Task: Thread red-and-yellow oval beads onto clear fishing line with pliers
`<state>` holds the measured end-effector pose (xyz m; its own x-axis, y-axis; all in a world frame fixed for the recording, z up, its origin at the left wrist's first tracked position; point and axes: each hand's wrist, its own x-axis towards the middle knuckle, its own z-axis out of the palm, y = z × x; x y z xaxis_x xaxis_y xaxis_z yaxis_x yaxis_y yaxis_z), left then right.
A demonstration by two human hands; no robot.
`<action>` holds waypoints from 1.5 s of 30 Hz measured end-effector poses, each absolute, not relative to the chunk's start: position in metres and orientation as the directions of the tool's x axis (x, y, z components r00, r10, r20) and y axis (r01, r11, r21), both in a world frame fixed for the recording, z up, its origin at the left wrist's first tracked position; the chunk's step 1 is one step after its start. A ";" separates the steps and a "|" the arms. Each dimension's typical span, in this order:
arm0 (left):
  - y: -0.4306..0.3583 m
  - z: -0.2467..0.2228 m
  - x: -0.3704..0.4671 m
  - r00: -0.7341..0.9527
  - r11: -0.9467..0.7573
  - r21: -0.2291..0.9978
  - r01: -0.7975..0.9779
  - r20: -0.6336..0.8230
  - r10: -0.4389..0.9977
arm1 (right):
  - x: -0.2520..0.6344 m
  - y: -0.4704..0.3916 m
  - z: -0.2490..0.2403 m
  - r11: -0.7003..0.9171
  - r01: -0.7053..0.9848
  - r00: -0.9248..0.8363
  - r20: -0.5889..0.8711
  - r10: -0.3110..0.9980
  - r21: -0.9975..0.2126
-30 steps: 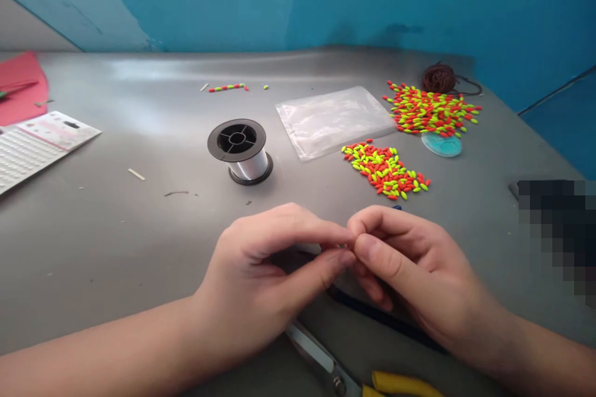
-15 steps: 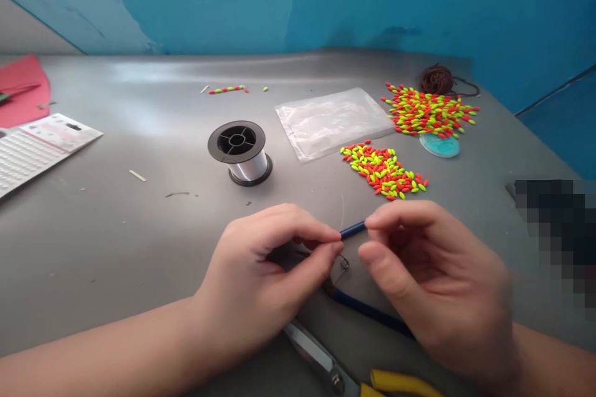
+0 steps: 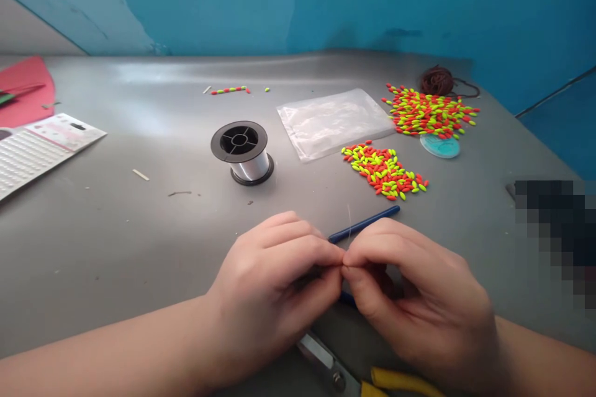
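My left hand [image 3: 284,288] is closed in a pinch, thumb against forefinger. My right hand [image 3: 419,291] pinches at the same spot, and the fingertips of both hands meet. A thin clear line [image 3: 349,218] rises from between the fingertips; whatever else they grip is hidden. Just beyond the fingers lies a slim blue handle [image 3: 365,223], and a second blue piece [image 3: 347,299] shows beneath the hands. The two look like handles of one plier-like tool, whose head is covered. Scissors [image 3: 326,363] with yellow handles lie below my hands, partly covered.
A spool of clear line [image 3: 251,169] stands left of centre. Two heaps of red and yellow-green beads [image 3: 384,170] lie to the right, by a plastic bag [image 3: 335,124], a turquoise disc [image 3: 440,146] and brown yarn [image 3: 436,80]. A white card [image 3: 51,142] lies left.
My right hand has left the blue handle and moved left to meet my left fingertips. The handle now lies beyond both hands, and my left hand has shifted slightly down.
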<state>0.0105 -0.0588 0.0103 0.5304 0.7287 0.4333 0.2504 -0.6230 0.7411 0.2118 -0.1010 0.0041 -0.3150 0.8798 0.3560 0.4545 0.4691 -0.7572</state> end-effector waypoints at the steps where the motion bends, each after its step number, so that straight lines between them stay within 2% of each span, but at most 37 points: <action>1: -0.059 0.010 0.011 0.538 -0.629 0.737 0.248 0.435 0.722 | 0.212 -0.100 0.004 0.470 0.462 -0.326 0.349 0.879 -0.752; 10: -0.059 0.012 0.012 0.564 -0.593 0.779 0.202 0.403 0.721 | 0.213 -0.100 0.012 0.526 0.425 -0.335 0.412 0.847 -0.737; 17: -0.061 0.010 0.010 0.550 -0.456 0.878 0.143 0.312 0.775 | 0.213 -0.103 0.009 0.450 0.395 -0.233 0.387 0.892 -0.801; 19: -0.062 0.010 0.009 0.550 -0.348 0.933 0.089 0.245 0.799 | 0.213 -0.103 0.009 0.440 0.378 -0.222 0.381 0.897 -0.815; 22: -0.059 0.011 0.010 0.492 -0.019 1.000 -0.004 0.018 0.870 | 0.213 -0.099 0.013 0.395 0.430 -0.156 0.364 0.918 -0.812; 24: -0.054 0.010 0.010 0.423 0.167 0.982 -0.083 -0.117 0.899 | 0.215 -0.095 0.020 0.376 0.532 -0.133 0.364 0.922 -0.758; 25: -0.051 0.009 0.010 0.390 0.210 0.970 -0.124 -0.147 0.909 | 0.216 -0.092 0.023 0.392 0.596 -0.182 0.357 0.916 -0.701; 28: -0.043 0.006 0.009 0.342 0.249 0.947 -0.203 -0.169 0.924 | 0.222 -0.089 0.030 0.469 0.747 -0.440 0.178 0.880 -0.471; 30: -0.041 0.005 0.009 0.343 0.280 0.929 -0.240 -0.189 0.920 | 0.225 -0.090 0.031 0.503 0.785 -0.512 0.079 0.856 -0.361; 33: -0.041 0.004 0.009 0.362 0.325 0.902 -0.285 -0.213 0.907 | 0.229 -0.092 0.030 0.557 0.791 -0.562 0.060 0.825 -0.254; 36: -0.040 0.005 0.009 0.382 0.347 0.888 -0.301 -0.221 0.897 | 0.229 -0.092 0.031 0.586 0.785 -0.585 0.071 0.808 -0.200; 41: -0.037 0.006 0.010 0.374 0.378 0.863 -0.335 -0.247 0.894 | 0.227 -0.092 0.037 0.576 0.790 -0.581 0.047 0.813 -0.210; 45: -0.035 0.006 0.010 0.339 0.418 0.819 -0.392 -0.293 0.894 | 0.226 -0.097 0.037 0.582 0.797 -0.586 0.025 0.810 -0.160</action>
<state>0.0103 -0.0354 0.0064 0.3391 0.8938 -0.2934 -0.3924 0.4179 0.8194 0.2261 -0.0970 0.0373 -0.5865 0.8096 0.0255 0.7970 0.5824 -0.1599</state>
